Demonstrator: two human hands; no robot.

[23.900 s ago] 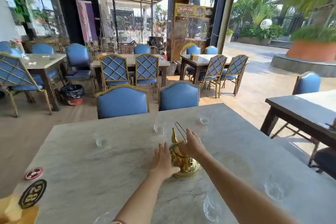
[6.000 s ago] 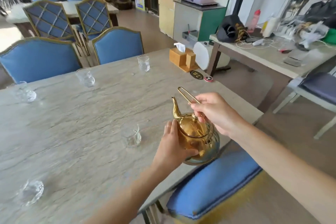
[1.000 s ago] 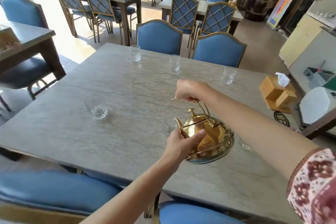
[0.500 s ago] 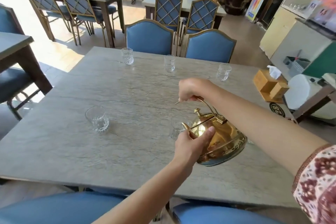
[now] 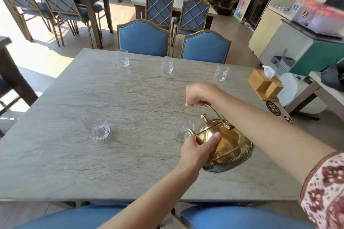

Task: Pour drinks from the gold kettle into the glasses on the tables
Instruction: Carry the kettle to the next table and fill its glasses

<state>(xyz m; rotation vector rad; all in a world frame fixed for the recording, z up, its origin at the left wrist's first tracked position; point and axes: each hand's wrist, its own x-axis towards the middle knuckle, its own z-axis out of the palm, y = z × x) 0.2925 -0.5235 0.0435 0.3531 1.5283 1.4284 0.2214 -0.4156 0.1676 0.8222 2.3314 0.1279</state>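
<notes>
The gold kettle (image 5: 228, 147) hangs tilted over the stone table (image 5: 111, 163), its spout at the rim of a clear glass (image 5: 182, 131) near the front. My right hand (image 5: 200, 95) grips the kettle's handle from above. My left hand (image 5: 197, 149) presses against the kettle's side below the spout. Another glass (image 5: 97, 128) stands at the front left. Three more glasses stand along the far edge: one at the left (image 5: 122, 58), one in the middle (image 5: 167, 65), one at the right (image 5: 221, 73).
A wooden tissue box (image 5: 265, 85) and round coasters (image 5: 275, 108) sit at the table's right end. Blue chairs (image 5: 143, 39) line the far side, and blue seats (image 5: 232, 217) are under the near edge. Other tables and a counter (image 5: 307, 42) stand behind.
The kettle has come slightly lower and closer to the near glass, still tilted. Both hands keep their hold. My view has shifted a little to the right.
</notes>
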